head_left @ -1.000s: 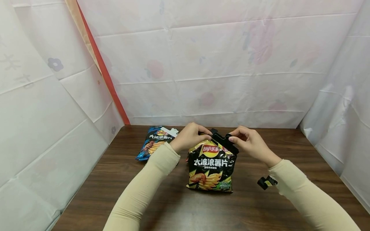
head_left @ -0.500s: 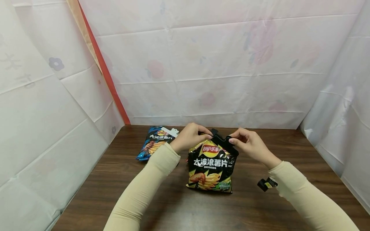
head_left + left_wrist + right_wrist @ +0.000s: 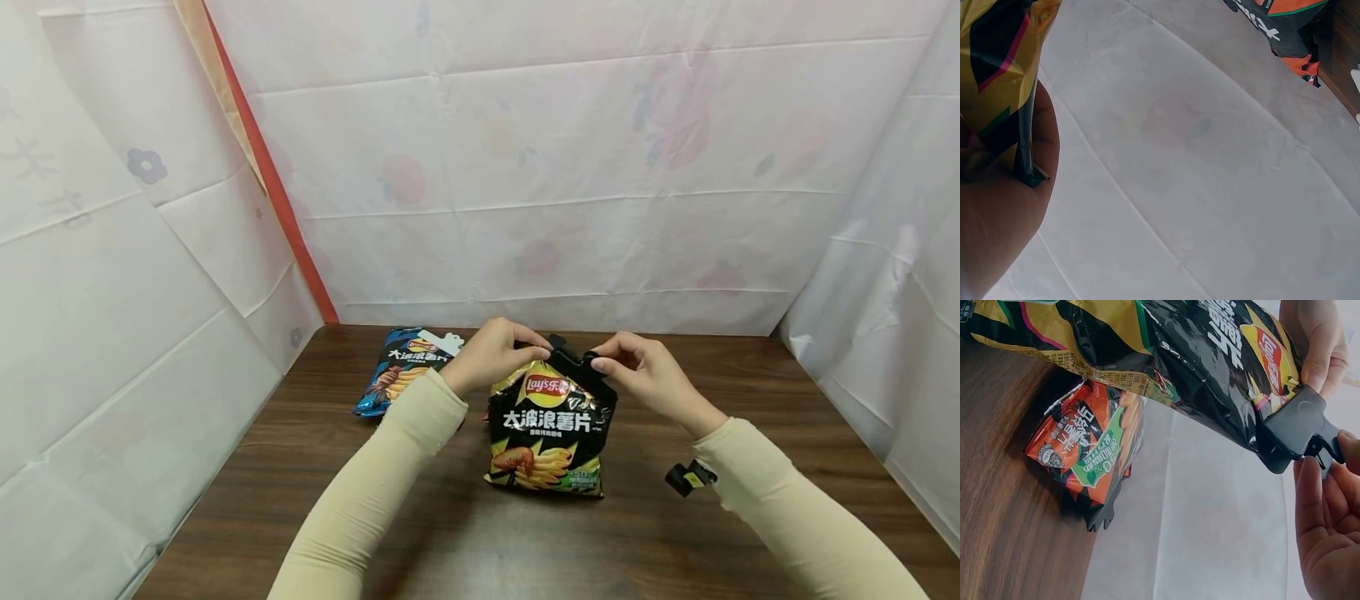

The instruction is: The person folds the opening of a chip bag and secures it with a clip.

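Note:
A black and yellow chip bag (image 3: 546, 433) stands upright on the table in the head view. My left hand (image 3: 495, 354) pinches its top left corner between thumb and fingers. Across the top right of the bag sits a black bag clip (image 3: 576, 367). My right hand (image 3: 648, 371) pinches the clip's handle, thumb and fingertips on its two levers, as the right wrist view also shows. In the left wrist view, the bag's foil (image 3: 1004, 81) lies within the left hand (image 3: 1007, 212). How far the clip's jaws are parted cannot be made out.
To the left lies a blue chip bag (image 3: 408, 371) with a white clip (image 3: 442, 342) at its top. Behind the black bag is an orange-red chip bag (image 3: 1082, 437) with a dark clip (image 3: 1102, 512). A pale curtain (image 3: 525, 167) borders the wooden table (image 3: 300, 500).
The black clip and my right hand have shifted slightly; the clip covers a bit more beside the bag's logo. The left hand holds its place.

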A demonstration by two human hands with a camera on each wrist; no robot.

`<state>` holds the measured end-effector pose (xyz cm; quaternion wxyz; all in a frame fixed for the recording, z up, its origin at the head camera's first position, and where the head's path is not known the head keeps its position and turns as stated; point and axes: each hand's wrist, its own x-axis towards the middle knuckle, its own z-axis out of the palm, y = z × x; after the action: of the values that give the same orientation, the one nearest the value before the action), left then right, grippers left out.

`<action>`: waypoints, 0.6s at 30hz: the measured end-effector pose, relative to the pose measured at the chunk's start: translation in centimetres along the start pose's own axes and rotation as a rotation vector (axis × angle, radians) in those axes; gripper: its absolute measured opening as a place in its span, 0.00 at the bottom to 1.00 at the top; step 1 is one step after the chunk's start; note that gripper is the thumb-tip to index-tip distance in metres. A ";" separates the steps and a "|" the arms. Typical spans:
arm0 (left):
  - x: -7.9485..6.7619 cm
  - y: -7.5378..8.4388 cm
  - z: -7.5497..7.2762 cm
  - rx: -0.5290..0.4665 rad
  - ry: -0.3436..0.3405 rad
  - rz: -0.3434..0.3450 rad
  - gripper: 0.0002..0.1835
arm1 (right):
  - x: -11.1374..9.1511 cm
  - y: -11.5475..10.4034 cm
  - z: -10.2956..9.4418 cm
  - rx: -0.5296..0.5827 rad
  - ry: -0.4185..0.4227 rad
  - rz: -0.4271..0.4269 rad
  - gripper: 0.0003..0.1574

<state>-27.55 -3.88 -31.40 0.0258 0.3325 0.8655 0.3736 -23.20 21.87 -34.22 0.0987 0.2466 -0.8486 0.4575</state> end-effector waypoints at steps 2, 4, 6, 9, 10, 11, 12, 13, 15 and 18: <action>0.0 0.0 0.0 0.000 0.001 -0.001 0.11 | 0.0 0.0 0.1 0.005 -0.002 -0.003 0.07; 0.0 0.0 0.0 0.000 -0.002 -0.001 0.12 | 0.1 0.0 0.1 0.011 -0.003 -0.002 0.08; 0.0 0.0 0.0 0.002 -0.003 0.002 0.12 | 0.1 0.0 0.2 0.018 -0.004 0.000 0.08; 0.0 0.0 0.0 0.004 -0.003 0.006 0.13 | 0.2 0.0 0.2 0.022 -0.002 0.001 0.08; 0.0 0.0 0.0 0.006 -0.002 0.007 0.13 | 0.2 0.0 0.2 0.024 -0.003 0.003 0.08; 0.0 0.0 0.0 0.009 0.000 0.008 0.13 | 0.2 -0.1 0.2 0.028 -0.005 0.005 0.08; 0.0 0.0 0.0 0.012 0.000 0.008 0.13 | 0.2 -0.1 0.2 0.031 -0.007 0.008 0.08; 0.0 0.1 0.0 0.015 0.000 0.008 0.13 | 0.2 -0.1 0.2 0.034 -0.010 0.014 0.09; 0.0 0.1 0.0 0.021 -0.003 0.008 0.13 | 0.2 -0.2 0.2 0.039 -0.019 0.026 0.09; 0.1 0.1 0.0 0.033 -0.010 0.010 0.13 | 0.1 -0.4 0.1 0.047 -0.035 0.045 0.11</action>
<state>-27.60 -3.81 -31.31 0.0227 0.3390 0.8697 0.3579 -23.12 21.54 -33.95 0.0677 0.2376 -0.8445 0.4751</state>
